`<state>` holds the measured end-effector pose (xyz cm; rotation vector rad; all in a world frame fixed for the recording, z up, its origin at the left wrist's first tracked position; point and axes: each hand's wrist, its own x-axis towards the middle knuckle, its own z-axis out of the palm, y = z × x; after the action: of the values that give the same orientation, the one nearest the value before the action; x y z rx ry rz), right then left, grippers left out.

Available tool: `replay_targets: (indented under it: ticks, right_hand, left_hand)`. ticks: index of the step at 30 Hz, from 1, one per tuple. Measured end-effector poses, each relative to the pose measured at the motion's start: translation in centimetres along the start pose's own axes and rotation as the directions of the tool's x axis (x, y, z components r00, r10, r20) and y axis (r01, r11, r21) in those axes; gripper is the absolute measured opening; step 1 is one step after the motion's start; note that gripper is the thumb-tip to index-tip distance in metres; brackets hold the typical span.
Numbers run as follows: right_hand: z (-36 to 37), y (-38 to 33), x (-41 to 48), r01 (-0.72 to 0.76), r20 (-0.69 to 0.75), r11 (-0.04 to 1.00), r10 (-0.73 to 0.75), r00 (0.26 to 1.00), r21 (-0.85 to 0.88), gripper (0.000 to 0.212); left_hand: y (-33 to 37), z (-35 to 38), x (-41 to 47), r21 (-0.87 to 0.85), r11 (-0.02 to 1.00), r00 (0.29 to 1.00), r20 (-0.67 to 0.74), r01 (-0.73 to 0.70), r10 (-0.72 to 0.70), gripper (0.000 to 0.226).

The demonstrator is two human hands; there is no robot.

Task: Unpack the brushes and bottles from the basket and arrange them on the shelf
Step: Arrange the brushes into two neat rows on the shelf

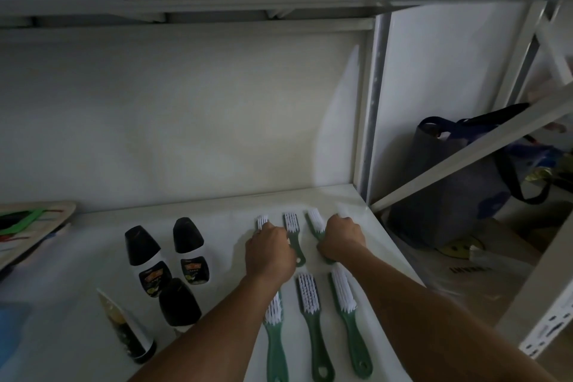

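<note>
Several green-handled brushes with white bristles lie in two rows on the white shelf [217, 220]. In the front row are three brushes [311, 319]. In the back row, my left hand [268, 253] is closed over the handle of the left brush [262, 222]. My right hand [341, 239] grips the handle of the right back brush [316, 222]. A middle back brush [293, 228] lies between my hands. Left of the brushes stand three black-capped white bottles [187, 250], and one bottle [127, 329] lies on its side near the front edge.
A flat board with green and red marks [31, 220] sits at the shelf's far left. A metal upright [369, 108] bounds the shelf on the right. Beyond it, a dark blue bag [459, 183] rests behind a diagonal brace. Another shelf board hangs overhead.
</note>
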<state>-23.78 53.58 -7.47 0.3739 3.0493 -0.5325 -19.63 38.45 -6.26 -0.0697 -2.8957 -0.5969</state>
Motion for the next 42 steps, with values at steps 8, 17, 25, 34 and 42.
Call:
replay_targets:
  ticks: [8,17,25,34,42]
  right_hand:
    - [0.2,0.1,0.1,-0.010,-0.024,1.000,0.010,1.000,0.021,0.030]
    - [-3.3,5.3,1.0,-0.079,-0.050,0.994,0.083,0.995,0.070,0.027]
    - [-2.4,7.6,-0.1,-0.121,0.097,0.984,0.108,0.989,0.133,0.046]
    - [-5.1,10.8,-10.9,-0.082,-0.031,0.972,0.091,0.995,0.221,0.010]
    - [-4.4,12.7,-21.3,-0.034,-0.160,0.979,0.066,0.985,0.199,0.039]
  left_hand:
    - [0.2,0.0,-0.5,-0.015,1.000,1.000,-0.022,0.008,-0.009,0.028]
    - [0.9,-1.8,-3.1,-0.285,0.958,0.989,-0.142,-0.011,-0.031,0.030]
    - [-0.6,-3.6,-12.8,-0.387,0.913,0.990,-0.107,-0.127,0.093,0.016]
    - [-4.8,-3.9,-18.5,-0.168,0.954,0.932,0.227,-0.250,0.284,0.021]
    - [-4.1,-5.2,-20.2,-0.174,0.960,0.946,0.202,-0.219,0.253,0.021]
